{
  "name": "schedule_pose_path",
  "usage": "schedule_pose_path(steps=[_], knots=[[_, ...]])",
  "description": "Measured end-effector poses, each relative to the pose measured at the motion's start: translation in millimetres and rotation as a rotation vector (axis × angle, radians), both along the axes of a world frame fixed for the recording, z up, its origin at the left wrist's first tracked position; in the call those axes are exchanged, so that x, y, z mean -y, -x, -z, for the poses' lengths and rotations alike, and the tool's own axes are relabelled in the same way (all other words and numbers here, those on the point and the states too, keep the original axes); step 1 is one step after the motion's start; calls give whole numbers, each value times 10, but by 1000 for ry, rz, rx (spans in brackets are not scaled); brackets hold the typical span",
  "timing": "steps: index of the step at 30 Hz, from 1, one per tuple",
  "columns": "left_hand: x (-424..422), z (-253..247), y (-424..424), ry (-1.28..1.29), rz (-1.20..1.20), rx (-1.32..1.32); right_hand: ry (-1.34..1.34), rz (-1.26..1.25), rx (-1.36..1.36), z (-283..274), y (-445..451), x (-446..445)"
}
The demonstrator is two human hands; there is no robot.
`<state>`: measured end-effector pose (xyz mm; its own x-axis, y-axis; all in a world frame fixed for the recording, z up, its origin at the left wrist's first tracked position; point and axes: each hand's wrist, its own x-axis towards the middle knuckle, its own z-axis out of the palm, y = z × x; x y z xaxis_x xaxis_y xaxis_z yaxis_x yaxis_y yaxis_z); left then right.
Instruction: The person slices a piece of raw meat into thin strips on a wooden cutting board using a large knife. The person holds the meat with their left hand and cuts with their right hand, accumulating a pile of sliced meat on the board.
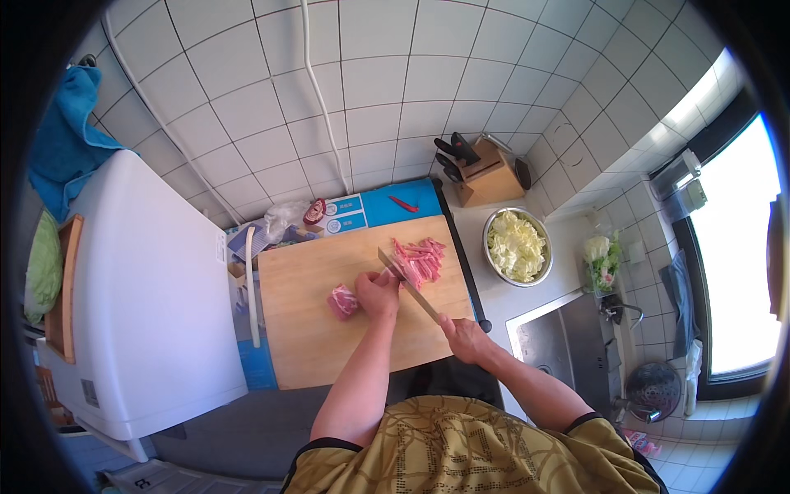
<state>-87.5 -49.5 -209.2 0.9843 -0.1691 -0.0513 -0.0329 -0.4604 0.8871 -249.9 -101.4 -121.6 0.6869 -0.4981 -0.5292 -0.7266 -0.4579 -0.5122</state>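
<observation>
My right hand [467, 339] grips the handle of a kitchen knife [421, 299], whose blade slants up and left over the wooden cutting board [308, 346]. Against the blade's left side, the curled fingers of my left hand [378, 295] hold a piece of raw meat [387, 272], mostly hidden by them. Beyond the blade lies a pile of thin meat strips [426, 259]. A marbled chunk of raw meat [342, 302] rests on the board just left of my left hand.
A steel bowl of torn cabbage leaves [517, 246] stands right of the board, behind the sink [549, 336]. A knife block [490, 179] is at the back. Behind the board lie a red chili [403, 204] and a cut red onion [315, 211]. A white fridge [160, 290] borders the left.
</observation>
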Motion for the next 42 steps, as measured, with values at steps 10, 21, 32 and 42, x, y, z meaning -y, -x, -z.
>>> schedule_pose_path(steps=[10, 21, 32, 42], knots=[[-31, 52, -43, -23, 43, 21, -40, -81, -33, -21, -62, 63], [-65, 153, -56, 56, 75, -57, -74, -148, -19, -80, -954, 200], [-79, 112, -69, 3, 84, -4, -53, 10, -78, 141, -176, 34], [-164, 41, -23, -31, 157, 163, -109, 53, -36, 112, -474, 45]])
